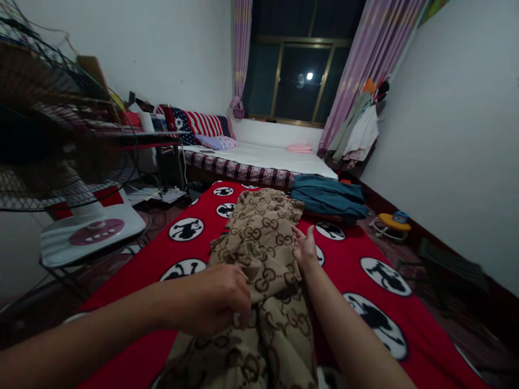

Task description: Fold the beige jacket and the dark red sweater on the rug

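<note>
A tan garment point(271, 254) with a brown monogram pattern lies lengthwise on a red blanket point(162, 297) printed with white ovals and black figures. Its near part splits along a dark gap. Over the garment's left side is my left hand point(221, 297), fingers curled downward and closed; whatever they grip, if anything, is hidden. My right hand point(305, 249) rests at the garment's right edge, open, with the thumb raised and the fingers apart. Beyond the right hand, a folded teal cloth point(328, 197) sits at the blanket's far right corner.
On the left stands a fan point(60, 124) with a white base point(97, 232). A cluttered table point(150, 138) is behind it. A bed point(267, 156) runs below the window. To the right are a small yellow stool point(391, 222) and a dark folding seat point(452, 267). Clothes point(360, 135) hang by the curtain.
</note>
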Demonstrator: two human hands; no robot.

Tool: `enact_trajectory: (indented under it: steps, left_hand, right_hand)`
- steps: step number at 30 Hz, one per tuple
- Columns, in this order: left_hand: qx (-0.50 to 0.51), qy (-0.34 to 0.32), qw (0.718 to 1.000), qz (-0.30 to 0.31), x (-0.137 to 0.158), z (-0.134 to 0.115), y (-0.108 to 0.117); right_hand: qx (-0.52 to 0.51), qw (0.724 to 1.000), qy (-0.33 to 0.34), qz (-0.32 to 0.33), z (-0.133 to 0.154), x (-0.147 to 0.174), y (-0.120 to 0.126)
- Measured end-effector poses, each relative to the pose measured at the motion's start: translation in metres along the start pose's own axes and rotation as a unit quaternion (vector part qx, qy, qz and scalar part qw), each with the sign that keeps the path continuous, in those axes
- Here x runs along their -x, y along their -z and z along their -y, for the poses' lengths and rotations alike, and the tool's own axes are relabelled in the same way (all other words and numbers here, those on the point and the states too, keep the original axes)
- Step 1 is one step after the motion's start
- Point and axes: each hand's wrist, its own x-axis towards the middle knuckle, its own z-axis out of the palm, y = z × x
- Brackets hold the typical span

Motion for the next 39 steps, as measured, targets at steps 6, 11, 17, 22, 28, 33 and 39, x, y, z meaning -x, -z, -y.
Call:
enact_trajectory:
  steps: [6, 11, 17, 22, 28, 33, 39]
  left_hand:
    - [-0.001, 0.203, 0.957, -0.209, 0.01, 0.033, -0.019]
    - [-0.005, 0.294, 0.94, -0.17, 0.012, 0.082, -0.043]
    - [0.008, 0.292, 0.942, -0.163, 0.006, 0.075, -0.024]
    - [0.043, 0.097, 0.978, -0.18, -0.001, 0.005, 0.016]
    - [0.237, 0.023, 0.968, -0.077, 0.008, -0.039, 0.023]
    - [0.205, 0.119, 0.951, -0.199, 0.012, -0.011, 0.013]
    - [0.102, 0.07, 0.992, -0.021, 0.016, -0.018, -0.018]
  right_hand:
    - [0.074, 0.98, -0.162, 0.088, 0.028, 0.044, 0.014]
    - [0.085, 0.966, -0.201, 0.141, 0.024, 0.086, 0.014]
    - [0.052, 0.973, -0.19, 0.12, 0.026, 0.097, 0.009]
    - [0.023, 0.983, -0.166, 0.071, 0.035, 0.097, 0.007]
    - [0.145, 0.981, -0.128, 0.025, 0.03, 0.108, 0.015]
    - [0.262, 0.96, 0.097, 0.014, 0.042, 0.126, 0.027]
    - [0.37, 0.913, 0.019, 0.171, 0.066, 0.165, 0.046]
